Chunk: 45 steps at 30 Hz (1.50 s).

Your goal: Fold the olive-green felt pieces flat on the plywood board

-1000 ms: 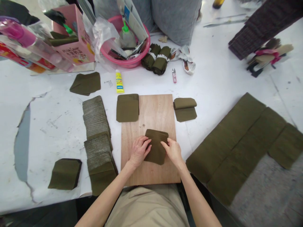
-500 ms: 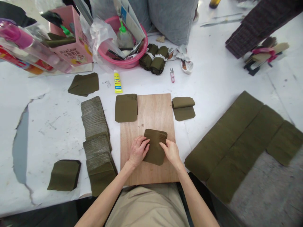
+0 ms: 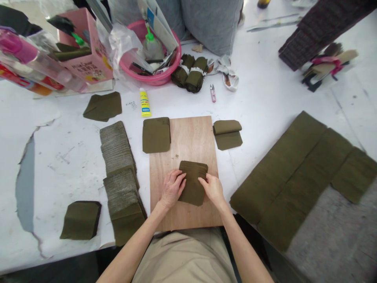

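A stack of olive-green fabric pieces (image 3: pixel 193 186) lies over the wooden board (image 3: pixel 191 135), its top edges slightly fanned. My left hand (image 3: pixel 173 186) grips the stack's left edge, fingertips on top. At the right edge, my right hand (image 3: pixel 212 188) pinches the same stack between thumb and fingers. The undersides of both grips are hidden. Another squarish olive pile (image 3: pixel 156 135) rests on the board's upper left corner. Just off its upper right corner sits a partly folded olive piece (image 3: pixel 227 135).
Left of the board runs an overlapping row of olive pieces (image 3: pixel 122 184), with another pile (image 3: pixel 81 220) beyond. A yellow glue tube (image 3: pixel 145 103), thread snips (image 3: pixel 213 93) and a pink basket (image 3: pixel 150 78) stand behind. Large olive panels (image 3: pixel 297 181) spread over the right side.
Both hands keep their hold on the fabric stack, with hardly any movement. The camera view has shifted very slightly.
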Each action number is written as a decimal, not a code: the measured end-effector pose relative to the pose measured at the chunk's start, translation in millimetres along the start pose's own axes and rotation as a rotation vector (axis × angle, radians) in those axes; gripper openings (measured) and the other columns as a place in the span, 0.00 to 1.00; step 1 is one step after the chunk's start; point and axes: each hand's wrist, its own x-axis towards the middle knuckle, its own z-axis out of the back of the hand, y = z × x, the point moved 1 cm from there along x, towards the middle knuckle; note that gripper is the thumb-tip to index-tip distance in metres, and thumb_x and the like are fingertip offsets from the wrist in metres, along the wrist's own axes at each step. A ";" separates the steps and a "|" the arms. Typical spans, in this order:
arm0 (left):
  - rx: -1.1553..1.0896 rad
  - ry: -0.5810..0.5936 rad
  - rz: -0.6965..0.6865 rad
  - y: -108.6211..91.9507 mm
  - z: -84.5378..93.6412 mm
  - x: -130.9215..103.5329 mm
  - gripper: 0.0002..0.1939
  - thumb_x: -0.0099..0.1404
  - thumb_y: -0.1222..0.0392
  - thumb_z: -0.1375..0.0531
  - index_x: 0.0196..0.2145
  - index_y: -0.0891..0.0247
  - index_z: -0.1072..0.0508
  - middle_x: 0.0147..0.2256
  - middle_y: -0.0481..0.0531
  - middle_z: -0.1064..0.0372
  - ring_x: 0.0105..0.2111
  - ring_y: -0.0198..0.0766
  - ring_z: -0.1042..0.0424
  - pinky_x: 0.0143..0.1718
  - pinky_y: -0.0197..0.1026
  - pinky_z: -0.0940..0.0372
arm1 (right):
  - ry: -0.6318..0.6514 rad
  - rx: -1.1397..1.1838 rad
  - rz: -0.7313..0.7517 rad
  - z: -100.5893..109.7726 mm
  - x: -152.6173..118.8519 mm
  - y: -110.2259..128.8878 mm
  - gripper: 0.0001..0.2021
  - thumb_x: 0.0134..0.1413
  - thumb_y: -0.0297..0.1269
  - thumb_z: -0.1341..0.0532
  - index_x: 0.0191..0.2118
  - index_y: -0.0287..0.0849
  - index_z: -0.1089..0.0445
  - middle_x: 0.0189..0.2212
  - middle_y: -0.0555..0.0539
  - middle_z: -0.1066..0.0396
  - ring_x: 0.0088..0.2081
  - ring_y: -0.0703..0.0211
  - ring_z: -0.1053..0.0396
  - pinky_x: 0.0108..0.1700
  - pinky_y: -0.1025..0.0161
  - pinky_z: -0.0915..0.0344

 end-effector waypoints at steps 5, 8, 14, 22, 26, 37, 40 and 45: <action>-0.010 -0.013 -0.002 0.4 0.2 -1.6 0.12 0.65 0.64 0.45 0.46 0.61 0.31 0.45 0.57 0.34 0.50 0.46 0.36 0.53 0.52 0.37 | 0.012 -0.009 0.013 -0.4 1.2 -1.1 0.11 0.57 0.41 0.42 0.28 0.42 0.31 0.23 0.48 0.28 0.25 0.61 0.33 0.26 0.67 0.48; -0.014 -0.017 0.000 0.4 0.3 -1.9 0.12 0.65 0.64 0.45 0.46 0.60 0.31 0.45 0.57 0.34 0.50 0.46 0.36 0.53 0.52 0.37 | 0.014 0.009 0.013 -0.5 1.7 -2.1 0.11 0.57 0.41 0.42 0.29 0.42 0.30 0.24 0.49 0.28 0.26 0.61 0.33 0.27 0.68 0.47; -0.011 -0.006 -0.004 0.9 0.1 -1.3 0.12 0.65 0.64 0.45 0.47 0.61 0.31 0.45 0.57 0.34 0.50 0.46 0.36 0.53 0.52 0.38 | 0.015 -0.012 0.007 1.5 0.6 -0.2 0.11 0.57 0.41 0.42 0.28 0.42 0.31 0.23 0.49 0.29 0.25 0.61 0.33 0.26 0.67 0.48; 0.005 -0.017 -0.005 -0.8 0.3 0.4 0.12 0.65 0.63 0.45 0.46 0.60 0.30 0.45 0.57 0.34 0.50 0.47 0.35 0.52 0.53 0.37 | 0.030 -0.082 -0.006 1.6 0.1 3.0 0.11 0.58 0.42 0.43 0.29 0.42 0.30 0.25 0.48 0.27 0.27 0.60 0.31 0.27 0.66 0.48; 0.008 -0.019 0.004 -0.6 -0.4 0.3 0.11 0.65 0.63 0.45 0.46 0.60 0.30 0.44 0.57 0.34 0.50 0.47 0.35 0.52 0.53 0.37 | -0.019 -0.233 -0.021 5.9 -7.5 8.2 0.11 0.60 0.45 0.44 0.34 0.42 0.32 0.27 0.45 0.27 0.29 0.56 0.29 0.27 0.65 0.48; 0.003 0.002 0.023 0.2 -1.6 -1.0 0.12 0.64 0.63 0.44 0.46 0.60 0.31 0.45 0.57 0.34 0.50 0.47 0.36 0.52 0.52 0.38 | -0.213 -0.184 0.150 16.2 -5.0 9.3 0.04 0.59 0.36 0.45 0.40 0.45 0.38 0.38 0.48 0.32 0.34 0.60 0.32 0.32 0.65 0.43; 0.011 0.001 0.017 -0.5 -0.8 0.1 0.12 0.64 0.63 0.44 0.46 0.60 0.31 0.45 0.57 0.34 0.50 0.46 0.36 0.52 0.52 0.38 | -0.219 -0.168 0.184 11.6 0.8 9.9 0.05 0.58 0.34 0.43 0.40 0.45 0.37 0.39 0.48 0.34 0.34 0.61 0.33 0.33 0.64 0.41; 0.009 -0.001 0.014 -0.4 -0.3 0.4 0.11 0.64 0.64 0.43 0.45 0.61 0.30 0.44 0.56 0.34 0.49 0.46 0.36 0.52 0.50 0.38 | -0.234 -0.183 0.200 6.9 6.3 12.7 0.07 0.55 0.34 0.41 0.41 0.45 0.36 0.39 0.48 0.35 0.35 0.60 0.33 0.33 0.64 0.41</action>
